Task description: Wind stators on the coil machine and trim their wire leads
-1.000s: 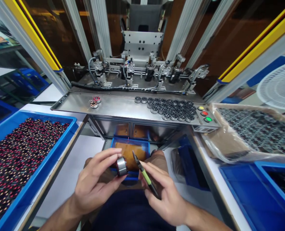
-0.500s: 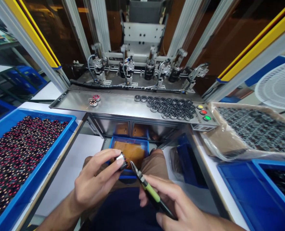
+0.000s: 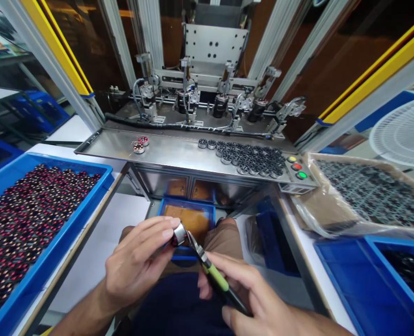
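Between the fingertips and thumb of my left hand (image 3: 137,261) is a small motor stator (image 3: 179,234) with a silvery metal rim, held above my lap. My right hand (image 3: 252,284) is closed round a pair of cutting pliers (image 3: 214,275) with green and black handles. The metal jaws point up and left, right beside the stator's edge; whether they touch it I cannot tell. Two wound stators (image 3: 139,147) with red and copper windings sit at the left of the steel shelf (image 3: 172,151). Many dark, unwound stators (image 3: 251,157) are grouped on its right half.
A blue tray (image 3: 111,175) full of wound stators stands at left. On the right are a plastic-lined box (image 3: 307,205) of grey parts, blue bins (image 3: 343,275) and a button panel (image 3: 297,166). Behind the shelf stands a machine (image 3: 221,105); a blue bin (image 3: 161,205) sits below.
My left hand has turned the stator so more of its silvery rim shows. The pliers have moved slightly left, closer to the stator. The camera view has shifted a little.
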`<state>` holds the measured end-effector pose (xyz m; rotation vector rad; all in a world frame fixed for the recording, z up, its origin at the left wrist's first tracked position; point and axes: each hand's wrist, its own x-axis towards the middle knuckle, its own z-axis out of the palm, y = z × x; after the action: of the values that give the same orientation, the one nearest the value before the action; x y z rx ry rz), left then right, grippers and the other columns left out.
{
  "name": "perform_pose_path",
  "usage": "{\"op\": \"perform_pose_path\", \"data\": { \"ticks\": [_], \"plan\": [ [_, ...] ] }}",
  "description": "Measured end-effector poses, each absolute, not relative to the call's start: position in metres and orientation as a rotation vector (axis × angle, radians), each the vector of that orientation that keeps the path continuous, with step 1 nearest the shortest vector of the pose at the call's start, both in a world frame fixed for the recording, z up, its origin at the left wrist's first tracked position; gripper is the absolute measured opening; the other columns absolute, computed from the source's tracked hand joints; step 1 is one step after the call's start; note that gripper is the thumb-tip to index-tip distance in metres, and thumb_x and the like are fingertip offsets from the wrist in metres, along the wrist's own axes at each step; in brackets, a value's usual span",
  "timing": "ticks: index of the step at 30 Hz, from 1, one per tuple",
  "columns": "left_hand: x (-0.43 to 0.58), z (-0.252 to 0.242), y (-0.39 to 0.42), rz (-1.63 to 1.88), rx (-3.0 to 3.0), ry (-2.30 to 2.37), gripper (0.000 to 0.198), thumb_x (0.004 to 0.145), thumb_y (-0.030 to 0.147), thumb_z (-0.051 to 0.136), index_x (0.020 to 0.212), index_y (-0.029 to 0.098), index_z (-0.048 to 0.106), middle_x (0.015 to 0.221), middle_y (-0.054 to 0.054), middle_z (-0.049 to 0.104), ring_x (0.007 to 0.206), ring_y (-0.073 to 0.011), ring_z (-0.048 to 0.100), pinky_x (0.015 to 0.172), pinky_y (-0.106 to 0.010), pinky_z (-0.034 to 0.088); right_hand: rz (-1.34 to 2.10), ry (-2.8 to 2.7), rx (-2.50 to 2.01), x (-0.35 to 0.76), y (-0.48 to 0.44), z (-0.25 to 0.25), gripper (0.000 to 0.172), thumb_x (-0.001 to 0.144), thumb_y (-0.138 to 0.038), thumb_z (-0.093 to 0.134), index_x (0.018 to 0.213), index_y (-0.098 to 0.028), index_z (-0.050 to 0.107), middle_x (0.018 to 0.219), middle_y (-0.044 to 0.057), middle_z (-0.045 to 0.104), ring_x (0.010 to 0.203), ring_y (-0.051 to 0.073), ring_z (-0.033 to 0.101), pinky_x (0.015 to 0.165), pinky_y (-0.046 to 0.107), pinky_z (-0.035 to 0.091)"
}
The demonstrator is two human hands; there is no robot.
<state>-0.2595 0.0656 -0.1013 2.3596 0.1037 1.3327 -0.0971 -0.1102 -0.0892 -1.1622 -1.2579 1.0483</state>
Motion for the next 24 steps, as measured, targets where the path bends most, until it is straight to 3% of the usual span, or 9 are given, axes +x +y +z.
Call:
{"op": "perform_pose_path", "data": {
  "ticks": [8, 10, 12, 14, 16, 19, 21, 24],
  "plan": [
    [-0.259, -0.101, 0.065, 1.322, 2.34, 0.132, 0.061, 0.072, -0.006, 0.069, 0.125, 0.02, 0.057, 0.109, -0.009, 0.075, 0.102, -0.0223, 0.071, 0.085, -0.037, 0.063, 1.096, -1.216, -1.154, -0.097, -0.108, -0.09, 0.075, 0.068, -0.001, 0.049, 0.139, -0.023, 0.048, 0.101, 0.008, 0.064, 0.084, 0.016, 0.065, 0.075, 0.033, 0.057],
    [-0.259, -0.103, 0.065, 1.322, 2.336, 0.134, 0.063, 0.07, -0.007, 0.07, 0.126, 0.019, 0.056, 0.11, -0.01, 0.075, 0.104, -0.0227, 0.071, 0.085, -0.038, 0.063, 1.113, -1.214, -1.185, -0.098, -0.104, -0.086, 0.064, 0.068, -0.002, 0.049, 0.129, -0.02, 0.056, 0.093, 0.006, 0.064, 0.077, 0.014, 0.062, 0.07, 0.029, 0.055],
    [-0.259, -0.104, 0.065, 1.319, 2.342, 0.139, 0.064, 0.07, -0.008, 0.07, 0.126, 0.018, 0.056, 0.11, -0.01, 0.075, 0.104, -0.0226, 0.071, 0.086, -0.037, 0.062, 1.132, -1.239, -1.26, -0.098, -0.1, -0.082, 0.042, 0.069, -0.004, 0.049, 0.106, -0.016, 0.065, 0.076, 0.002, 0.06, 0.065, 0.011, 0.055, 0.062, 0.024, 0.05],
    [-0.259, -0.104, 0.065, 1.318, 2.345, 0.147, 0.063, 0.07, -0.008, 0.07, 0.125, 0.019, 0.057, 0.109, -0.009, 0.075, 0.104, -0.0221, 0.071, 0.086, -0.037, 0.062, 1.141, -1.266, -1.323, -0.099, -0.099, -0.08, 0.025, 0.071, -0.006, 0.051, 0.09, -0.015, 0.065, 0.065, -0.001, 0.052, 0.058, 0.009, 0.046, 0.056, 0.022, 0.044],
    [-0.259, -0.104, 0.065, 1.318, 2.343, 0.152, 0.062, 0.07, -0.008, 0.07, 0.124, 0.019, 0.057, 0.108, -0.009, 0.075, 0.103, -0.022, 0.071, 0.086, -0.037, 0.062, 1.134, -1.229, -1.315, -0.098, -0.101, -0.082, 0.029, 0.076, -0.007, 0.052, 0.102, -0.016, 0.063, 0.069, -0.001, 0.054, 0.06, 0.01, 0.049, 0.057, 0.021, 0.045],
    [-0.261, -0.104, 0.066, 1.322, 2.334, 0.156, 0.064, 0.068, -0.009, 0.071, 0.125, 0.017, 0.057, 0.11, -0.01, 0.074, 0.104, -0.0224, 0.07, 0.088, -0.038, 0.061, 1.101, -1.149, -1.219, -0.096, -0.111, -0.093, 0.058, 0.081, -0.007, 0.053, 0.136, -0.023, 0.045, 0.102, 0.008, 0.063, 0.087, 0.016, 0.063, 0.079, 0.032, 0.054],
    [-0.263, -0.106, 0.067, 1.328, 2.344, 0.155, 0.066, 0.068, -0.009, 0.072, 0.126, 0.017, 0.055, 0.112, -0.01, 0.073, 0.105, -0.0222, 0.07, 0.089, -0.038, 0.061, 1.096, -1.144, -1.169, -0.094, -0.117, -0.102, 0.066, 0.083, -0.008, 0.054, 0.144, -0.026, 0.037, 0.117, 0.012, 0.06, 0.103, 0.021, 0.062, 0.092, 0.041, 0.052],
    [-0.267, -0.11, 0.068, 1.314, 2.404, 0.176, 0.065, 0.069, -0.005, 0.073, 0.126, 0.022, 0.056, 0.117, -0.009, 0.071, 0.106, -0.0222, 0.069, 0.088, -0.038, 0.061, 1.122, -1.116, -1.154, -0.093, -0.12, -0.108, 0.063, 0.086, -0.01, 0.053, 0.145, -0.028, 0.038, 0.117, 0.012, 0.06, 0.103, 0.021, 0.063, 0.093, 0.044, 0.052]
  ]
}}
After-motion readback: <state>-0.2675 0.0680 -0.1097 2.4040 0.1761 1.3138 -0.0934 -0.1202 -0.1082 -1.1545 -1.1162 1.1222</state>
